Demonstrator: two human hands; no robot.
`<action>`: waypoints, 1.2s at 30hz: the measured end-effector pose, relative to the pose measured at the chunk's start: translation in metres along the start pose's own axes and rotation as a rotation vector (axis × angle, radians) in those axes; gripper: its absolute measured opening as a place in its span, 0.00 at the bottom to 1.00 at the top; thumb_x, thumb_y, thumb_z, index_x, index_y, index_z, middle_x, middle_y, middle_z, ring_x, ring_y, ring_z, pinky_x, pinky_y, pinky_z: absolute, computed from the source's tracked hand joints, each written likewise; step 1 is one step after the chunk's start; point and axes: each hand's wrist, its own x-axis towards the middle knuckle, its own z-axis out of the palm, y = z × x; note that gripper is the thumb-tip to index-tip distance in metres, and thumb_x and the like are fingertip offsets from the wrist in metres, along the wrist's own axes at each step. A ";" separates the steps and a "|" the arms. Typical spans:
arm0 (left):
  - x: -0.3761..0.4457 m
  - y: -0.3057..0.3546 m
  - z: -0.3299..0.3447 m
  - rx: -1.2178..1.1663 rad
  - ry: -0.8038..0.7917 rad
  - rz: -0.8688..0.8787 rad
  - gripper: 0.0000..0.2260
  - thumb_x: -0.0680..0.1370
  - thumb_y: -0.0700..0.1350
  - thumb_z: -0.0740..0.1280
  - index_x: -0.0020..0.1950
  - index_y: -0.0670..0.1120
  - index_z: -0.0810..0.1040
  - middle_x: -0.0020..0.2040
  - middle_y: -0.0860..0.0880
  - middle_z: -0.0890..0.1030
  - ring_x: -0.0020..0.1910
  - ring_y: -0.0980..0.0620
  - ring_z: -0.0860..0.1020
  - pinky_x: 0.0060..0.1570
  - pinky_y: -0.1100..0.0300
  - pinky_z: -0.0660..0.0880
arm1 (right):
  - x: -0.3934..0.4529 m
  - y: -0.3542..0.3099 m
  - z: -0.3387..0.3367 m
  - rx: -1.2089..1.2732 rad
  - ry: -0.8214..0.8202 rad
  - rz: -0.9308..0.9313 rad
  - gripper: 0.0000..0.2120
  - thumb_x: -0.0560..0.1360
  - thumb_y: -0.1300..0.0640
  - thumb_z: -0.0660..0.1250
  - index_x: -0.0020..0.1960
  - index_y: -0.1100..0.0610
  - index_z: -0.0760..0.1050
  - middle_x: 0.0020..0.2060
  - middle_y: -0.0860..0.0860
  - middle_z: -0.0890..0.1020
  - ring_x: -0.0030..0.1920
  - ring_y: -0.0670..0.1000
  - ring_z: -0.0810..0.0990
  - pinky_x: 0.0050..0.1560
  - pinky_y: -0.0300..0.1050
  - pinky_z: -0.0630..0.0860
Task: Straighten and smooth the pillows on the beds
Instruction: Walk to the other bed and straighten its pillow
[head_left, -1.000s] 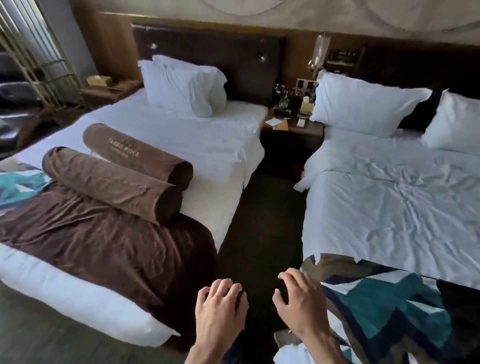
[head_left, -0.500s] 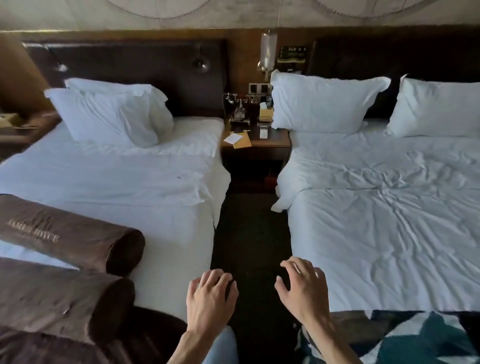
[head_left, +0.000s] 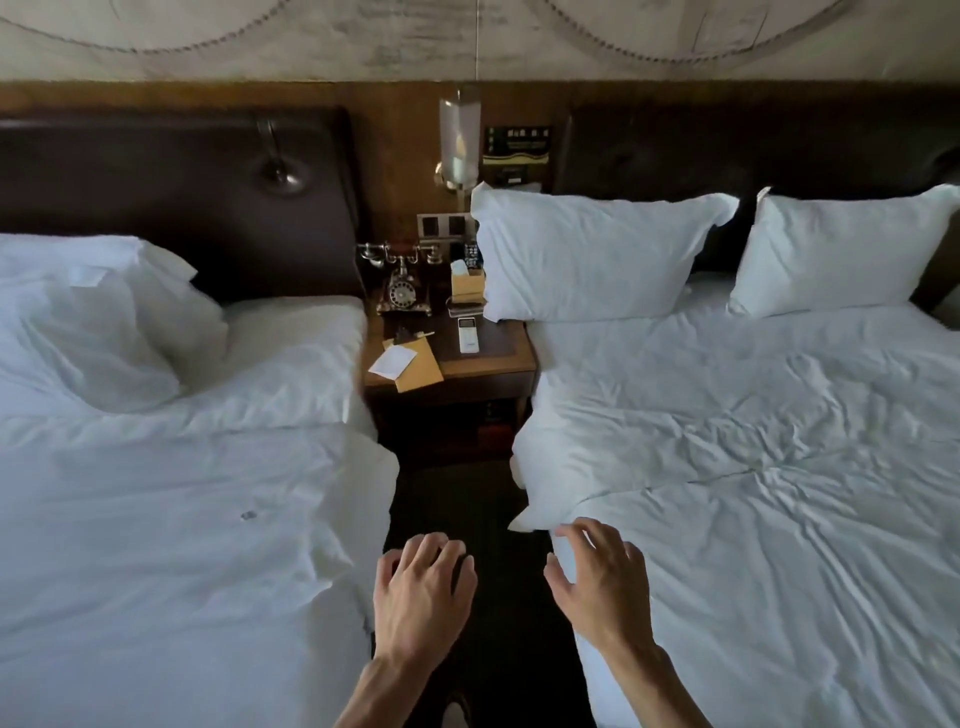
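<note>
You stand in the dark aisle between two white beds, both arms reaching forward and low. Your left hand (head_left: 422, 587) hovers over the gap beside the left bed (head_left: 171, 545), palm down, fingers loosely bent and holding nothing. Your right hand (head_left: 597, 582) is also palm down with its fingers spread and relaxed, empty, above the near edge of the right bed (head_left: 769, 519), close to a folded corner of the duvet (head_left: 540, 512); you cannot tell whether it touches the fabric. On the left bed, a rumpled white pillow (head_left: 88, 332) slumps against the dark headboard (head_left: 171, 192), with a second pillow (head_left: 171, 270) partly hidden behind it. On the right bed, two plumper white pillows stand leaning on their headboard: the nearer pillow (head_left: 587, 260) just beside the desk (head_left: 498, 358), the farther pillow (head_left: 841, 249) toward the right edge. The desk between the beds carries an old-style rotary telephone (head_left: 400, 280), a tissue box (head_left: 466, 283), a white remote (head_left: 468, 335), and a white notepad (head_left: 393, 360) lying on a tan envelope (head_left: 421, 364). A wall lamp (head_left: 458, 140) hangs above it.
</note>
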 end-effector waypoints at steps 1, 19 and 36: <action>0.026 -0.001 0.000 0.003 -0.005 0.009 0.15 0.80 0.58 0.55 0.52 0.58 0.81 0.53 0.61 0.81 0.56 0.60 0.78 0.58 0.57 0.70 | 0.024 -0.002 0.001 0.002 0.014 0.014 0.11 0.70 0.50 0.73 0.50 0.52 0.81 0.51 0.46 0.84 0.53 0.52 0.83 0.49 0.53 0.79; 0.454 0.036 0.068 0.015 -0.047 0.100 0.14 0.79 0.58 0.57 0.53 0.57 0.80 0.52 0.61 0.81 0.55 0.58 0.79 0.58 0.55 0.72 | 0.420 0.077 0.051 0.032 0.018 0.118 0.13 0.68 0.51 0.75 0.51 0.52 0.80 0.49 0.46 0.84 0.53 0.53 0.83 0.51 0.54 0.77; 0.785 0.084 0.122 -0.105 -0.090 0.227 0.07 0.78 0.48 0.68 0.54 0.50 0.82 0.56 0.51 0.84 0.59 0.47 0.81 0.57 0.48 0.77 | 0.700 0.165 0.066 0.095 -0.024 0.302 0.18 0.76 0.46 0.67 0.64 0.51 0.75 0.61 0.47 0.80 0.63 0.52 0.77 0.62 0.52 0.74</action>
